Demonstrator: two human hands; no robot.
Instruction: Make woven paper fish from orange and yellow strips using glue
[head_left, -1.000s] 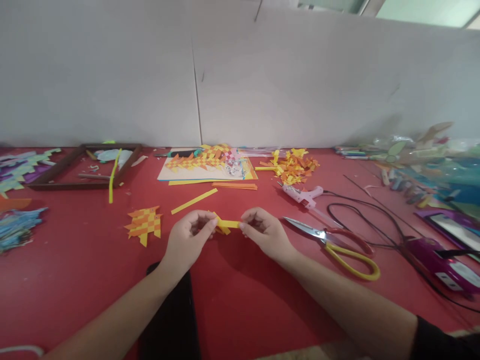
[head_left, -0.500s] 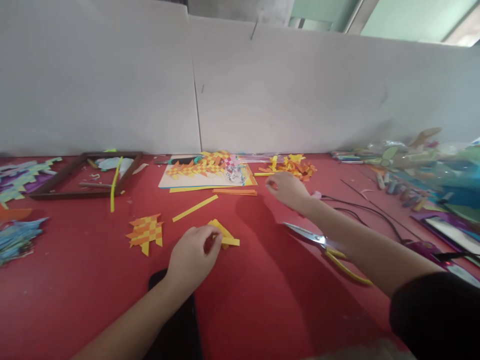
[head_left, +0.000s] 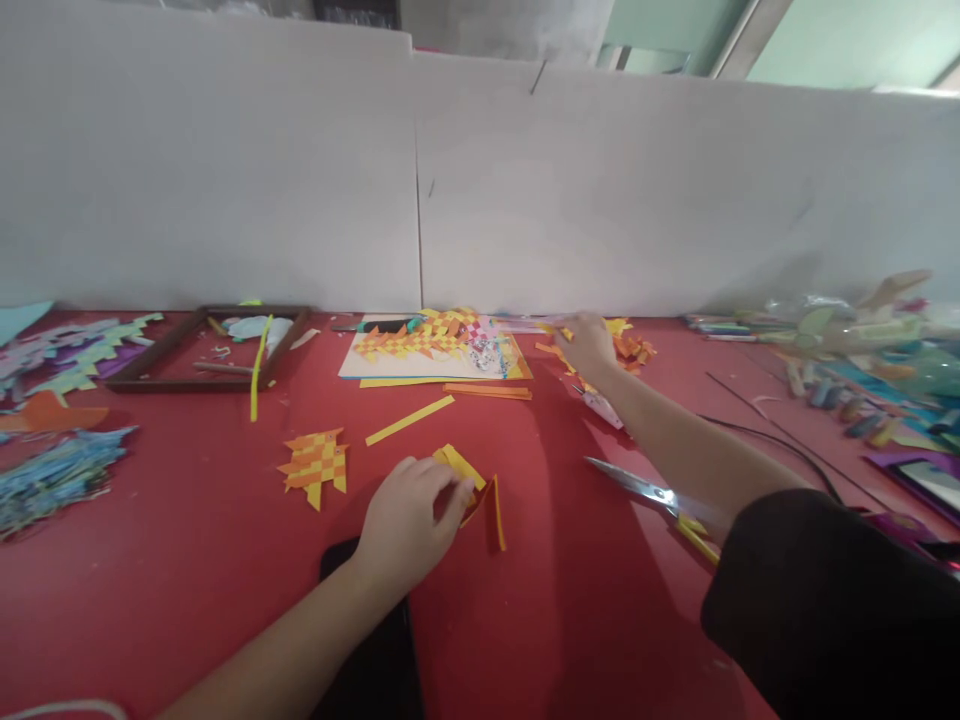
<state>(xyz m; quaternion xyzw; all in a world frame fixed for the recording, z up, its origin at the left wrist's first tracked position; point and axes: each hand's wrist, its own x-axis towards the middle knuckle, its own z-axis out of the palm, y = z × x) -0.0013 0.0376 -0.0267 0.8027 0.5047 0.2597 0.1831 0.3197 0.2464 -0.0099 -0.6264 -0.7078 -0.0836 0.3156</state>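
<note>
My left hand (head_left: 416, 515) is closed in a pinch on folded paper strips (head_left: 461, 468), yellow and orange, just above the red table. One orange end hangs down to the right of the fingertips. Farther off, my right hand (head_left: 589, 348) reaches into a pile of yellow and orange paper strips (head_left: 634, 345). A small yellow-orange strip shows at its fingertips, which look closed on it; part of the grip is hidden. Left of my left hand lies a woven paper fish (head_left: 315, 465). A single yellow strip (head_left: 410, 420) lies beyond it.
Scissors (head_left: 637, 488) with yellow handles lie under my right forearm, near a small pink-white tool (head_left: 600, 405). A black phone (head_left: 375, 650) lies under my left wrist. Behind are a brown frame (head_left: 202, 383) and white sheets with woven paper (head_left: 375, 365). Cables and craft supplies lie right.
My right hand has moved farther away, into the strip pile. In my left hand the yellow end has given way to a hanging orange one. The view has shifted left.
</note>
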